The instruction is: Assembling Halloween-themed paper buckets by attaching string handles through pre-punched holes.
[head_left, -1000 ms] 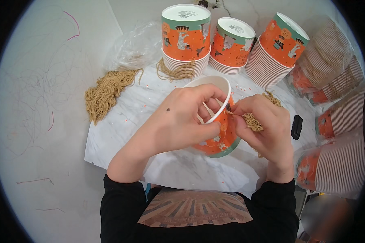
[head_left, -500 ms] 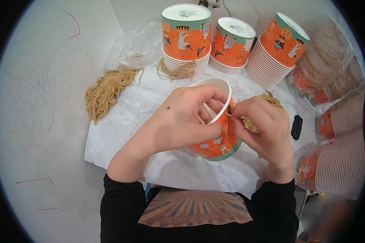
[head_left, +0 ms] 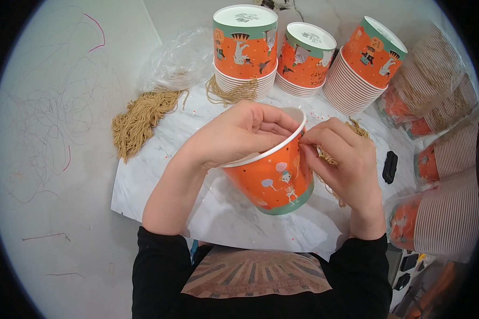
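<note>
An orange paper bucket [head_left: 261, 183] with a white rim, a green base band and a skeleton print tilts between my hands. My left hand [head_left: 234, 130] reaches over its rim, with thumb and curled fingers inside; the fingertips are hidden by the wall. Outside, just under the rim, my right hand [head_left: 346, 159] pinches thumb and forefinger at a small dark spot on the wall, apparently on the end of a tan cord. Behind and below that hand, tan cord [head_left: 360, 129] shows, a strand trailing on the marble-patterned table [head_left: 218, 207].
Upside-down stacks of matching buckets [head_left: 245, 50] stand along the back. A tan cord bundle [head_left: 143, 122] and a clear plastic bag [head_left: 178, 61] lie at left. A small black object [head_left: 389, 167] sits at right, near bagged bucket stacks [head_left: 447, 218].
My left thumb has gone from the bucket's outside to its inside. The bucket has turned, showing more of the skeleton print. My right hand stays at the wall below the rim.
</note>
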Available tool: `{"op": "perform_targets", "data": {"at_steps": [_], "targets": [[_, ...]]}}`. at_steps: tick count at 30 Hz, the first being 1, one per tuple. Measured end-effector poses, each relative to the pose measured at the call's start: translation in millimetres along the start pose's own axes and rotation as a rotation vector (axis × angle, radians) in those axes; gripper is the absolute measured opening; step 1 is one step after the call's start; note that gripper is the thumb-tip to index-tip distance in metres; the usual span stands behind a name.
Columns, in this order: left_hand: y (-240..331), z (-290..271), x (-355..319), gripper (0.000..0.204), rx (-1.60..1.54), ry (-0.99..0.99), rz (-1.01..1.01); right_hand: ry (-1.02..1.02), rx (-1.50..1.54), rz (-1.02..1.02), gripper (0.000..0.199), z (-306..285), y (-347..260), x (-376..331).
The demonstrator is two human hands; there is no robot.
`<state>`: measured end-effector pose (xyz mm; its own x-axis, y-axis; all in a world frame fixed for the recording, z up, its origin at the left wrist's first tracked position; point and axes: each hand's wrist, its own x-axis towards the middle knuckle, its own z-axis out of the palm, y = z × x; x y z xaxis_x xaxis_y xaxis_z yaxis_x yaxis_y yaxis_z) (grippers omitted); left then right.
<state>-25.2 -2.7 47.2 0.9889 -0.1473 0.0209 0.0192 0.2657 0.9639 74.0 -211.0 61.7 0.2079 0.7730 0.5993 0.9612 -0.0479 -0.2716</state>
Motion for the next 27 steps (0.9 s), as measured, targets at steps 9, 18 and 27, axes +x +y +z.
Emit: {"op": "perform_targets", "data": {"at_steps": [9, 18, 27], "targets": [[-6, 8, -3, 0.014, 0.266, 0.178, 0.049, -0.010, 0.049, 0.023, 0.014, -1, 1, 1], [3, 31, -9, 0.006, 1.103, 0.492, 0.698, -0.009, -0.080, -0.006, 0.015, -8, 10, 4], [8, 30, -12, 0.008, 1.199, 0.293, 0.478, -0.005, 0.281, 0.222, 0.012, -14, 4, 0]]}}
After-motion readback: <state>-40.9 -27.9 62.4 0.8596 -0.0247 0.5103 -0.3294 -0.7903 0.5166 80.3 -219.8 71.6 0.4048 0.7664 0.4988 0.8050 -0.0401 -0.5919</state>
